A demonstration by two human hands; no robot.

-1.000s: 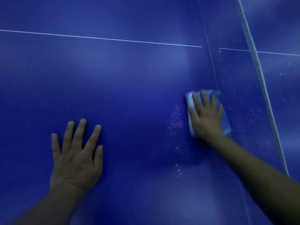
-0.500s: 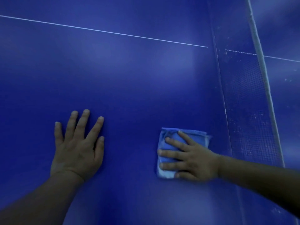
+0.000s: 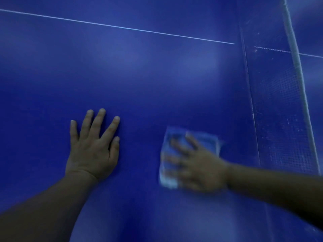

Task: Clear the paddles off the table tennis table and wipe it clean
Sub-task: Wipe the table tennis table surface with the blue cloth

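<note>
The blue table tennis table (image 3: 139, 75) fills the view, with a thin white centre line running across its upper part. My left hand (image 3: 94, 147) lies flat on the surface, fingers spread and straight. To its right, my right hand (image 3: 197, 163) presses a folded light-blue cloth (image 3: 208, 138) onto the table with straight fingers pointing left; hand and cloth are motion-blurred. No paddle is in view.
The net (image 3: 279, 105) with its white top band (image 3: 297, 67) stands along the right side, close to the cloth. White specks dot the net's mesh. Beyond the net lies the table's other half (image 3: 312, 32).
My right hand swept the cloth from beside the net down and left over a patch of white specks, which no longer shows. Since half a second ago it shifted slightly. My left hand stayed put.
</note>
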